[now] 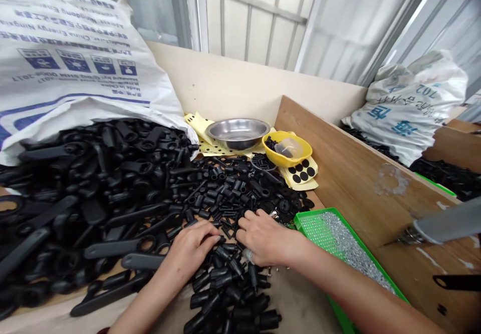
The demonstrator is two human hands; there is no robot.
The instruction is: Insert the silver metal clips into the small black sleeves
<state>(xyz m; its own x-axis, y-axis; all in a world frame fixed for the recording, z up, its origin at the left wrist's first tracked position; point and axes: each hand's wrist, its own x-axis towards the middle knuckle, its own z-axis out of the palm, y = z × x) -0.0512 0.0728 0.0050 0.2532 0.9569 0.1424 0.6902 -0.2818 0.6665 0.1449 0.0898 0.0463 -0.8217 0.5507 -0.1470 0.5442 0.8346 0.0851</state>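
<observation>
My left hand (pixel 194 246) is at the middle of the table, thumb and fingers pressed together on something I cannot make out, beside small black screws (pixel 228 222). Just to its right, my right hand (pixel 263 236) reaches into the small parts with its fingers bent down; what they touch is hidden. Black cylindrical parts (pixel 225 279) lie in a heap below and between the hands. Beyond the fingers are short black tubes (pixel 221 186) and round black discs (pixel 284 206). Black handle-shaped parts (pixel 112 248) are piled to the left.
A white sack (pixel 86 68) spills black parts at the left. Behind the piles are a steel bowl (pixel 238 131) and a yellow bowl (pixel 286 159). A green tray (pixel 299 217) of small metal pieces lies by my right forearm. A wooden partition (pixel 345 163) and grey pointed tool (pixel 443 224) are right.
</observation>
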